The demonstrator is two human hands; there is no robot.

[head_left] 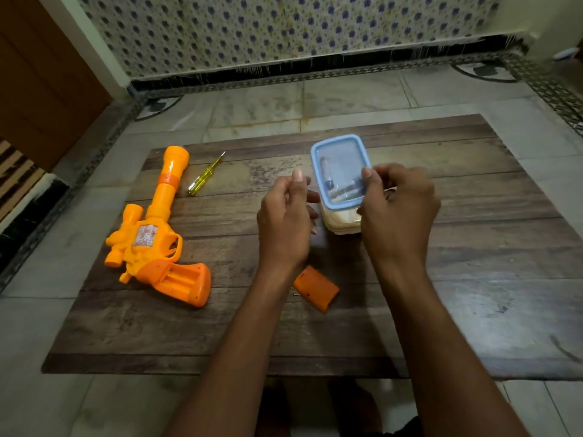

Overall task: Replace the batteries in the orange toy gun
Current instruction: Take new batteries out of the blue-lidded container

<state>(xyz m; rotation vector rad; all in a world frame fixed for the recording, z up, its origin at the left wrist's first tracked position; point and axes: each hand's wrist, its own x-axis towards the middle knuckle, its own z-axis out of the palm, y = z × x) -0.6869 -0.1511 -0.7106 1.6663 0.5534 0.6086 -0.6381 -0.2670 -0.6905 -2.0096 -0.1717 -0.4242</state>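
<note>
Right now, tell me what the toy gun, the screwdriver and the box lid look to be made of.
The toy gun: moulded plastic, glossy orange and yellow, with shiny highlights on the barrel. The screwdriver: see-through yellow plastic handle; the thin greyish shaft is likely metal. The box lid: clear plastic panel, since the contents show through, set in a pale blue rim, plastic or perhaps rubbery.

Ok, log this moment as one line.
toy gun: battery bay open; battery cover: off, on table; right hand: grips lidded container; left hand: beside it
</note>
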